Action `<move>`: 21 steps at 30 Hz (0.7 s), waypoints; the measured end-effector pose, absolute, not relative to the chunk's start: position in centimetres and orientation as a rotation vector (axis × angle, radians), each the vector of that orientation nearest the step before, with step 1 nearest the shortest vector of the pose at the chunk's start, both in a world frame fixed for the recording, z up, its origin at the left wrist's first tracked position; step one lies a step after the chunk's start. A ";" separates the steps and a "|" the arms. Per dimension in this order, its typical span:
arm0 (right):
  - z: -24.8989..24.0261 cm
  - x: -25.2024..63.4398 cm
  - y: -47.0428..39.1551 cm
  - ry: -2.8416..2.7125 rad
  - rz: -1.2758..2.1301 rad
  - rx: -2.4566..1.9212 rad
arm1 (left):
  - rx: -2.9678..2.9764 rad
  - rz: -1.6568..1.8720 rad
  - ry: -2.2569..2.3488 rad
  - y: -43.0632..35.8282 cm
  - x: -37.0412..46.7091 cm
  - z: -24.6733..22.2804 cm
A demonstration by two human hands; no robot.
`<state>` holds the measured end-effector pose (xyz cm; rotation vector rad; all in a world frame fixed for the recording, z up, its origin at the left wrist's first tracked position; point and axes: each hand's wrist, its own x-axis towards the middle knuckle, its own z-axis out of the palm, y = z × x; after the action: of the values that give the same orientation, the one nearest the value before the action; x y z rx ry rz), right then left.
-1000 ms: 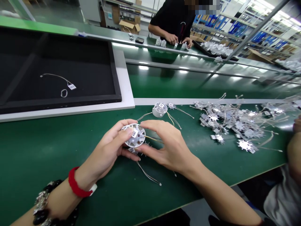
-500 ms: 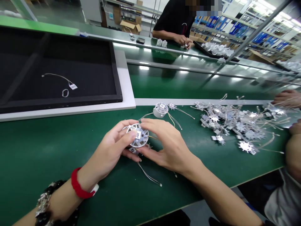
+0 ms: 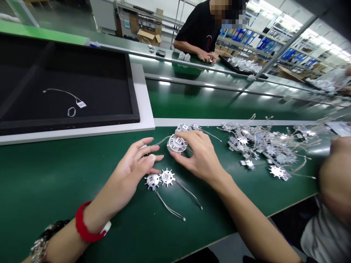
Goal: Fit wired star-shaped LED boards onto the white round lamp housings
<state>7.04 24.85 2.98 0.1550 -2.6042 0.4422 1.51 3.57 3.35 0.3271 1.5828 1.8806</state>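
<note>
My right hand [image 3: 200,153] grips a round white ring housing [image 3: 177,144] by its right edge, thumb in front and fingers over the top. A silvery spoked plate with a square code label fills the ring. Just behind it is a second ring housing [image 3: 183,127], partly hidden, with a wired plate [image 3: 196,126] beside it. My left hand [image 3: 139,162] hovers to the left with fingers apart and holds nothing. Below its fingertips, two star-shaped plates lie on the green table: a left plate [image 3: 152,180] and a right plate [image 3: 167,177], thin wires trailing toward me.
At right a heap of wired star plates [image 3: 265,142] spreads over the table [image 3: 95,171]. A black tray [image 3: 104,117] with a white border holds one labelled wire and a small loop. A co-worker's arm [image 3: 336,171] is at the right edge; another person [image 3: 196,34] works across the bench.
My right hand has carried the ring housing away from me and rightward, beside the other housing. My left hand has let go of it and opened. The two star plates are now uncovered.
</note>
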 end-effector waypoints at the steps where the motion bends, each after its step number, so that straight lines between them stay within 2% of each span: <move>1: 2.8 6.9 25.2 -2.614 0.407 0.145 | 0.334 1.880 1.607 3.5 1.4 3.4; 10: 1.5 6.3 26.5 -2.620 0.144 0.144 | 0.353 1.910 1.676 2.9 1.1 3.2; 21: 1.4 5.0 27.8 -2.808 0.502 0.067 | 0.299 1.901 1.688 3.0 0.9 2.9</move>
<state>4.97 27.84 1.43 0.0671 -2.8076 0.5023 0.92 3.05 2.87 0.2989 1.6884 1.9008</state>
